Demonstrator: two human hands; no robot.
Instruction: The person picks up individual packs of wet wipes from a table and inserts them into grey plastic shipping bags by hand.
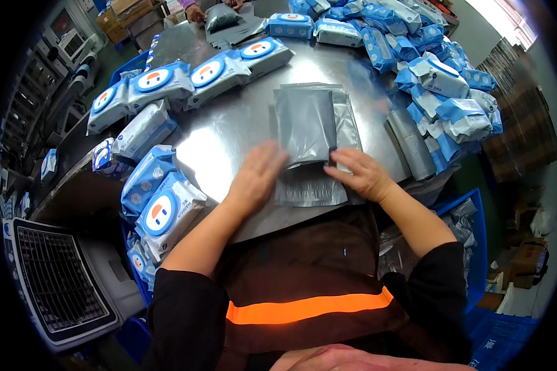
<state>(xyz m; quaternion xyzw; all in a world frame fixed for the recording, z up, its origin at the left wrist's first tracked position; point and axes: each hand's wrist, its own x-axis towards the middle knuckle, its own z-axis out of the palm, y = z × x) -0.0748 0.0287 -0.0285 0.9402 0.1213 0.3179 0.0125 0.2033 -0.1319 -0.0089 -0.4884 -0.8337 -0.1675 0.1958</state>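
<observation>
Nearest the body, both forearms come up from the lower edge onto the steel worktop (229, 133).

Left hand (258, 176): lies flat, palm down, fingers spread and slightly blurred. Its fingertips reach the left edge of the filled grey mailer bag (304, 123). It pinches nothing that can be seen.

Right hand (360, 173): palm down, fingers loosely curled and pressed onto the flat grey bags. Its forefinger tip meets the lower right corner of the filled bag. Whether the thumb grips an edge underneath cannot be told.

Filled grey mailer bag: sits on top of a stack of flat grey bags (309, 188), directly beyond and between the two hands. Its long axis runs away from the person, roughly square to the worktop's near edge. Its near end overlaps the stack just ahead of the fingertips. Both hands touch it or nearly so; the right hand is in firmer contact at the corner, the left hand at the side.

Further out, right: a roll of grey bags (411, 143) lies at the worktop edge, beside a heap of blue wipe packs (442, 80).

Further out, left: more wipe packs with round lids (161, 213) line the left edge in a row running to the far side.

Far end: another person's hand (195, 12) rests on a grey bag, well apart from the two hands described above.
</observation>
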